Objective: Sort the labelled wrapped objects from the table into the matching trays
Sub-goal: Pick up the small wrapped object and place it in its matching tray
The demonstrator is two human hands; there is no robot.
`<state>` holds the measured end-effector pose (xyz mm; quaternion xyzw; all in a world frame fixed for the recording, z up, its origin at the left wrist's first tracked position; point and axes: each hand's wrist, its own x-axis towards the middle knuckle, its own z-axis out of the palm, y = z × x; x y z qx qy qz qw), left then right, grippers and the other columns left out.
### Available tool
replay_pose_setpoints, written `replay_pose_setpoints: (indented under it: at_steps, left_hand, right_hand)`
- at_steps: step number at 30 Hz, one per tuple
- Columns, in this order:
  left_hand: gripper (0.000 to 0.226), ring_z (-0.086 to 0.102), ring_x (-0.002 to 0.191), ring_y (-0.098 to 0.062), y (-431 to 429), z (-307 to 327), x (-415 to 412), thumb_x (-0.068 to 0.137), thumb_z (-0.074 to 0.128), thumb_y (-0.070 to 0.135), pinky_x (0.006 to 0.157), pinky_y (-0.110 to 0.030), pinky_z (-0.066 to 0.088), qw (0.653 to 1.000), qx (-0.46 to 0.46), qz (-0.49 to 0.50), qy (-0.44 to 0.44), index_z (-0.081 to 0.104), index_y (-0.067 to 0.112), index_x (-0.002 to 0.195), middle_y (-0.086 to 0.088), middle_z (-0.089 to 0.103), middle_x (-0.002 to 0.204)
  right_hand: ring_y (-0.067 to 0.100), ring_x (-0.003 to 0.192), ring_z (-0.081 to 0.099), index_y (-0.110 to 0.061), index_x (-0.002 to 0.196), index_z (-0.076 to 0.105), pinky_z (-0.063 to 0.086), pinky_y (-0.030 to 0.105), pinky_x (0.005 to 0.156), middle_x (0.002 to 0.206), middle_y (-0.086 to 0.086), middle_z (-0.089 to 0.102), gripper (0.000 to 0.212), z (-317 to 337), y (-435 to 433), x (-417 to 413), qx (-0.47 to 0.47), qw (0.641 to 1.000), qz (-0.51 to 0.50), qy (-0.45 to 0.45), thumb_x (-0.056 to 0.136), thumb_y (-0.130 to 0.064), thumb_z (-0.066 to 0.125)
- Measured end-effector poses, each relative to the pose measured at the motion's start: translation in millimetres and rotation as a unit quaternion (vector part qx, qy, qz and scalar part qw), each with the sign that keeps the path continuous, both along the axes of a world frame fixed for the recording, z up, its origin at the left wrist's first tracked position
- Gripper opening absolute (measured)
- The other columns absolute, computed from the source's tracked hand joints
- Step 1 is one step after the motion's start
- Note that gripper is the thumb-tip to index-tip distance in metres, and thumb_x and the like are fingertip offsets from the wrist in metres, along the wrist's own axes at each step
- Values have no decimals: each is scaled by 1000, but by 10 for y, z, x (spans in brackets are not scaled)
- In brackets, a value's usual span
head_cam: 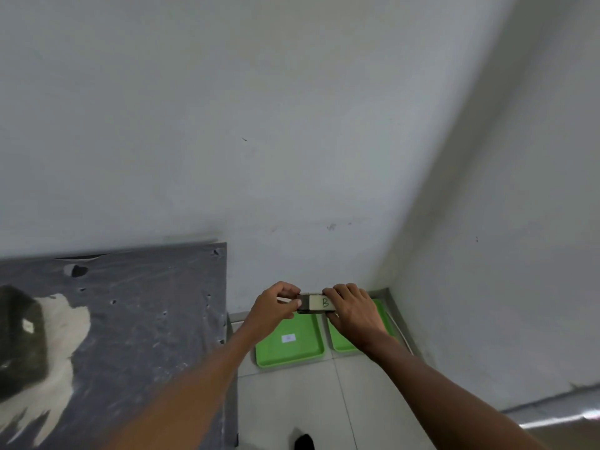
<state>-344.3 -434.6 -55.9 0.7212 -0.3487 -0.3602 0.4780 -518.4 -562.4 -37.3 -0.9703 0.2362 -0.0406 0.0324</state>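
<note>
B-labelled wrapped object (316, 304) between both hands

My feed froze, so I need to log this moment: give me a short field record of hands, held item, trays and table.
held item: small dark wrapped object with a pale label marked B
left hand: grips its left end
right hand: grips its right end
position: above the gap between the trays
left green plastic tray: on floor, white label inside, unreadable
right green plastic tray: on floor, mostly hidden
grey table: dark wrapped bundle at left
</note>
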Motion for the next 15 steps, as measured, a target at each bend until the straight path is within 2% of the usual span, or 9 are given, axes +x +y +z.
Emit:
replay_pose_setpoints:
  at_steps: [5, 9, 12, 15]
  left_hand:
    - [21, 70, 97, -33, -511, -192, -99, 91, 69, 11, 81, -41, 64, 1000, 13, 21, 18, 66, 11, 111, -10, 68, 112]
    - [19, 70, 93, -22, -929, -370, -136, 95, 64, 21, 82, -41, 61, 997, 40, 58, 30, 62, 19, 114, -4, 68, 111]
    - [26, 65, 102, -17, -1153, -587, -142, 98, 57, 24, 82, -32, 56, 994, 90, 53, -27, 57, 23, 125, 0, 63, 124]
    - [41, 52, 129, -20, -1327, -861, -165, 100, 53, 22, 103, -32, 45, 979, 151, 5, -133, 46, 21, 141, -2, 50, 144]
  right_hand:
    - [31, 100, 58, -16, 123, 57, 52, 43, 83, 111, 6, 64, 46, -216, -516, -63, 2, 1000, 5, 19, 80, -26, 70]
    - [30, 99, 60, -17, 122, 59, 53, 42, 82, 110, 6, 65, 47, -401, -979, -65, 15, 999, 6, 36, 78, -26, 72]
    - [30, 103, 60, -17, 122, 59, 51, 42, 85, 113, 6, 65, 46, -566, -1299, -88, 29, 998, -3, 57, 79, -26, 72]
    - [30, 108, 58, -17, 125, 58, 50, 41, 90, 117, 6, 65, 45, -775, -1603, -140, 35, 997, 4, 74, 82, -25, 68]
